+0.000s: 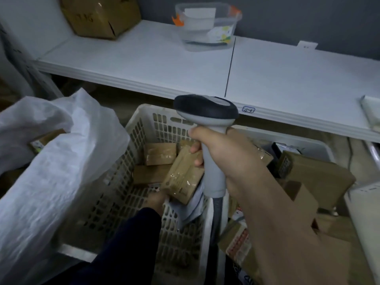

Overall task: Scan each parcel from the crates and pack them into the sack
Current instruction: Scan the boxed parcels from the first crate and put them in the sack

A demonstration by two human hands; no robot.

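Note:
My right hand (226, 153) grips the handle of a grey barcode scanner (207, 124), its dark head pointing away over the left crate (144, 120). That perforated white crate holds several brown taped parcels (181, 177). My left hand (156, 200), in a dark sleeve, reaches down into the crate and touches a grey-white soft parcel (191, 208) beneath a brown one; its fingers are mostly hidden. A white woven sack (51, 171) stands open at the left with a small box (44, 140) inside.
A second crate (308, 140) at the right holds brown cardboard parcels (320, 175). Behind runs a white shelf (144, 64) carrying a cardboard box (100, 15) and a clear plastic tub (207, 25). A white packet (372, 112) lies at the shelf's right edge.

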